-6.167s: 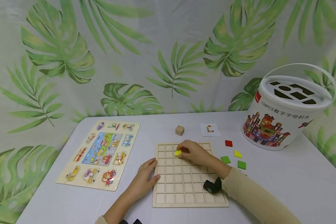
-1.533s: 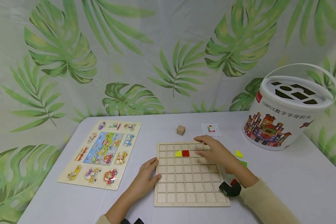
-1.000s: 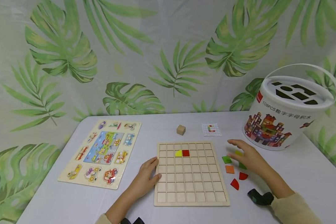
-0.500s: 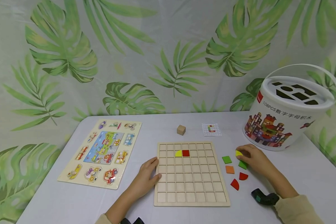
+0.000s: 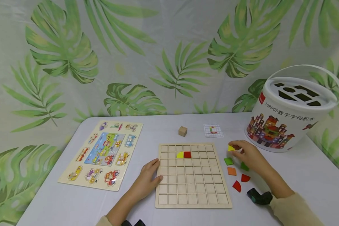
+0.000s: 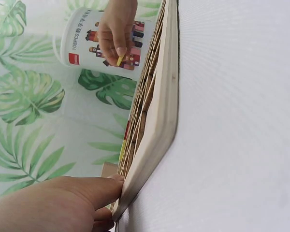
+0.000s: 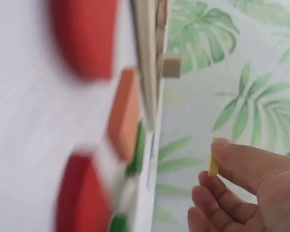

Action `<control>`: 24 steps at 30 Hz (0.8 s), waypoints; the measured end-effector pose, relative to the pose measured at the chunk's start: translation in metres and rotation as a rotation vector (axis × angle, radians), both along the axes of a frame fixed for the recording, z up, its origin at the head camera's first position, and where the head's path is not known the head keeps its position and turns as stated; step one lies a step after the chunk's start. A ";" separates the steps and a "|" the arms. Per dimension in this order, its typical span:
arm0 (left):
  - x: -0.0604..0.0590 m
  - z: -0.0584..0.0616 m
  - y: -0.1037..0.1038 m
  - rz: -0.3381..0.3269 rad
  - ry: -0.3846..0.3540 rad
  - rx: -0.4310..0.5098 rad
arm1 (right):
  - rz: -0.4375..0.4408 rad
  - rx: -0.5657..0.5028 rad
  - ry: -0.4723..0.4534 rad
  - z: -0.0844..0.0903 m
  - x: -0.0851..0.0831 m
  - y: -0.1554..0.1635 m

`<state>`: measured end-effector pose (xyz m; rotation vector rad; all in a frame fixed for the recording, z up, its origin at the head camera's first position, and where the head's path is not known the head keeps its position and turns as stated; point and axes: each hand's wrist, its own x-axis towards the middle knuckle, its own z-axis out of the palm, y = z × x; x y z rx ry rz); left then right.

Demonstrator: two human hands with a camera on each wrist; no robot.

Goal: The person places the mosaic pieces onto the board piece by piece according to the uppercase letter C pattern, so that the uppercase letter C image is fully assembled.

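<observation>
A wooden grid board (image 5: 192, 191) lies on the white table, with a yellow quarter-round tile (image 5: 180, 154) and a red square tile (image 5: 187, 154) in its second row. My left hand (image 5: 147, 179) rests flat against the board's left edge (image 6: 154, 121), fingers relaxed. My right hand (image 5: 247, 155) hovers just right of the board and pinches a yellow tile (image 5: 231, 147) (image 7: 213, 166) (image 6: 119, 60) between thumb and fingertips, lifted off the table. Loose tiles lie below it: a green square (image 5: 228, 161), an orange square (image 5: 231, 171), two red quarter-rounds (image 5: 237, 185) (image 5: 245, 178) and a second green tile (image 5: 244, 166).
A white toy bucket (image 5: 288, 110) with a shape-sorter lid stands at the right rear. A small pattern card (image 5: 213, 131) and a wooden cube (image 5: 182, 131) lie behind the board. A vehicle peg puzzle (image 5: 101, 155) lies at the left. Leaf-print cloth hangs behind.
My right hand left the board, reached right to the loose tiles, took up the yellow tile and has lifted it back leftward. The left hand has stayed put.
</observation>
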<state>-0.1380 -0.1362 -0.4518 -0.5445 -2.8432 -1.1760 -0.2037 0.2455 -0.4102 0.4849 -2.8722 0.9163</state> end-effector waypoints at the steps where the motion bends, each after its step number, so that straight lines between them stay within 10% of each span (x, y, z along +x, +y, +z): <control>1: 0.000 0.000 0.000 0.001 -0.002 0.000 | 0.017 -0.008 0.019 0.002 0.000 -0.005; 12: 0.000 0.001 0.000 -0.003 -0.001 0.001 | 0.222 -0.087 0.117 0.016 -0.010 -0.070; 24: 0.000 0.001 0.000 -0.006 0.010 0.000 | 0.252 -0.100 -0.085 -0.013 -0.019 -0.102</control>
